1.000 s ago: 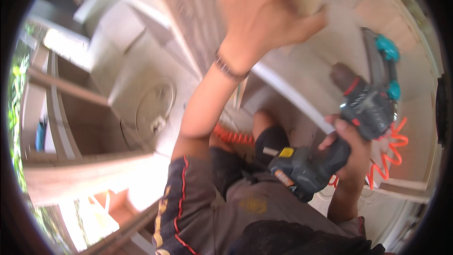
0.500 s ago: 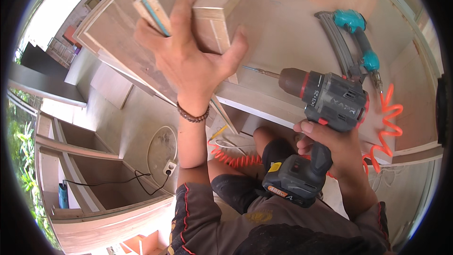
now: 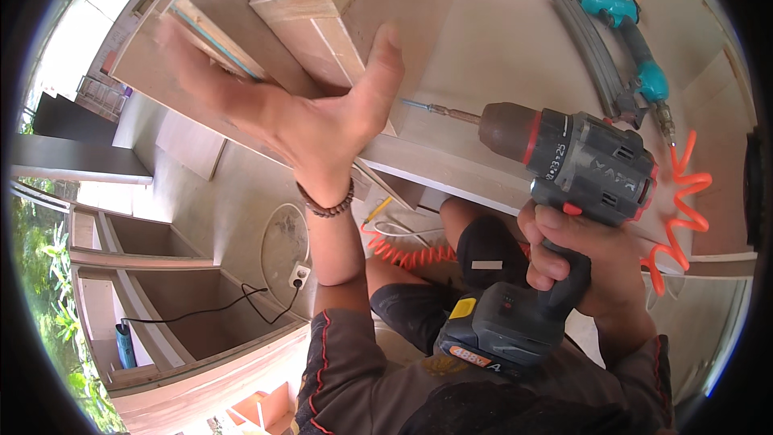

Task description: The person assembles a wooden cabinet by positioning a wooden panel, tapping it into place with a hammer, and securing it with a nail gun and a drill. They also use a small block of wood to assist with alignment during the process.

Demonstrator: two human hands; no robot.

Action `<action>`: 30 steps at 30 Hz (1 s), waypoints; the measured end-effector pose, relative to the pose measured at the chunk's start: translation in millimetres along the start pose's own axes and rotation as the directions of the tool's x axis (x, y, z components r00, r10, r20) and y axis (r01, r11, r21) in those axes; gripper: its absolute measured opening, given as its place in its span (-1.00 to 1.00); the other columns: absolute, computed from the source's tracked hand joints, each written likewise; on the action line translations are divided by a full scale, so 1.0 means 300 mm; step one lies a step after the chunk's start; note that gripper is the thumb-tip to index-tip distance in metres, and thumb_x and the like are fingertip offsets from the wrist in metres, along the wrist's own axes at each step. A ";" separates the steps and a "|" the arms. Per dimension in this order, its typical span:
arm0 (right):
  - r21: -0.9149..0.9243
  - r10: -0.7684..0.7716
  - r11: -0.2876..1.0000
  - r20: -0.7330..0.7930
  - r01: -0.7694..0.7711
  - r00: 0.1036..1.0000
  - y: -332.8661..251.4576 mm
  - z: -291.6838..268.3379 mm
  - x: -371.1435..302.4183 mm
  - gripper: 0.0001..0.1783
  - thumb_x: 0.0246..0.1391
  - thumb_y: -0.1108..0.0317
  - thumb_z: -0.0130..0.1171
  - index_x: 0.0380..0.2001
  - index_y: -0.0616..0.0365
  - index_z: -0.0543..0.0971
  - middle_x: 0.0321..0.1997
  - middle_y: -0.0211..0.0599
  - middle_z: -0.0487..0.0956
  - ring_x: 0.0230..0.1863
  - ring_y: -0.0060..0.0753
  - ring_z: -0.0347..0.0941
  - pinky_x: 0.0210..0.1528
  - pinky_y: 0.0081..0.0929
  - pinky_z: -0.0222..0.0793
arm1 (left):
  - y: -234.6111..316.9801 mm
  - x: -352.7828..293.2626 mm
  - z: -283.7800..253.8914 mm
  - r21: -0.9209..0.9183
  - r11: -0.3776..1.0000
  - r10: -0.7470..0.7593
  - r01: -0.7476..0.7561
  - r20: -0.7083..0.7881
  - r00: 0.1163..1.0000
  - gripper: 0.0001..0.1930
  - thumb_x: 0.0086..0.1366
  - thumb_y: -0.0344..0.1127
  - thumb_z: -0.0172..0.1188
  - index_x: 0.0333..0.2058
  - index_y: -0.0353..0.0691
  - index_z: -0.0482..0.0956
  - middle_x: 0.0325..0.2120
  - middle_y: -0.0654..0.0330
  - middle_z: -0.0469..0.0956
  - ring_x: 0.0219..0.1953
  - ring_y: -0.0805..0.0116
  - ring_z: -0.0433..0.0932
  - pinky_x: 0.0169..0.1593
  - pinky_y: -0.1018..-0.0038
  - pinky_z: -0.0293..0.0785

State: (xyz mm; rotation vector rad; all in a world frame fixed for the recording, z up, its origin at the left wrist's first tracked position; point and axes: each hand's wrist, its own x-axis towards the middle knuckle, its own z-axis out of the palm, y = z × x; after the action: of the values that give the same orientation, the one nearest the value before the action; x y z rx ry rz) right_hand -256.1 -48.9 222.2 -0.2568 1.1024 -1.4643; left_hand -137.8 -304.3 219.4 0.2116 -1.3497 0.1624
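My right hand (image 3: 592, 262) is wrapped round the handle of a black and red cordless drill (image 3: 596, 165). A long thin bit in its chuck points left, toward the near end of a wooden box section (image 3: 314, 12). My left hand (image 3: 282, 117) is spread in front of that box, thumb raised and fingers stretched left across the edge of a panel with a teal strip (image 3: 213, 40). The fingertips are blurred, and whether they touch the wood I cannot tell. Nothing shows gripped in this hand.
A teal and grey air nailer (image 3: 620, 48) lies on the wooden panel at the upper right, with a coiled orange hose (image 3: 684, 201). Open wooden cabinet frames (image 3: 173, 298) stand at the lower left. A power socket (image 3: 299, 275) with a black cord is on the floor.
My left hand has opened wider, its fingers moving left off the top of the box piece. The drill stays in my right hand, shifted slightly right in view.
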 end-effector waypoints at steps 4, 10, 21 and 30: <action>-0.061 -0.011 0.998 -0.003 0.011 1.000 -0.009 0.011 0.000 -0.81 0.25 0.39 0.22 -0.18 0.28 0.50 -0.31 -0.23 0.50 -0.60 -0.60 0.39 -0.49 -0.43 0.42 | 0.017 -0.039 -0.029 0.006 0.971 -0.237 0.237 -0.036 0.971 0.27 -0.25 -0.04 0.71 0.38 -0.41 0.15 0.22 -0.10 0.25 0.29 0.03 0.26 0.38 0.02 0.16; -0.075 0.008 0.997 -0.002 -0.008 1.000 -0.006 0.006 0.003 -0.84 0.26 0.37 0.21 -0.26 0.24 0.49 -0.37 -0.26 0.48 -0.63 -0.60 0.35 -0.50 -0.43 0.41 | 0.006 -0.052 -0.078 0.144 0.939 -0.334 0.313 0.162 0.928 0.23 -0.27 -0.04 0.74 0.29 -0.53 0.21 0.14 -0.11 0.35 0.15 0.13 0.44 0.25 0.22 0.40; -0.116 -0.030 0.993 0.006 0.030 1.000 -0.007 0.019 0.027 -0.82 0.27 0.34 0.22 -0.34 0.16 0.45 -0.40 -0.31 0.43 -0.69 -0.62 0.29 -0.55 -0.41 0.41 | 0.027 -0.048 -0.040 -0.062 0.890 -0.450 0.452 0.048 0.892 0.01 -0.28 -0.22 0.77 0.11 -0.55 0.36 -0.10 -0.03 0.56 -0.18 0.32 0.62 -0.05 0.45 0.64; -0.121 -0.019 0.992 0.029 0.022 0.999 0.005 0.025 0.036 -0.81 0.29 0.32 0.22 -0.24 0.17 0.44 -0.39 -0.29 0.43 -0.69 -0.63 0.30 -0.54 -0.41 0.45 | 0.030 -0.053 -0.031 -0.204 0.875 -0.446 0.440 0.017 0.895 0.06 -0.31 -0.29 0.79 0.15 -0.56 0.34 -0.08 -0.05 0.57 -0.15 0.30 0.63 0.00 0.39 0.67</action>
State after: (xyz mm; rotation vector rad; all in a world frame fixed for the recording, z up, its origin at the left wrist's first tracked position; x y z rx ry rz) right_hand -252.5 -61.6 220.3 -0.3740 1.1715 -1.4095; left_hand -134.4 -293.3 202.5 0.3397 -1.2434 -0.3584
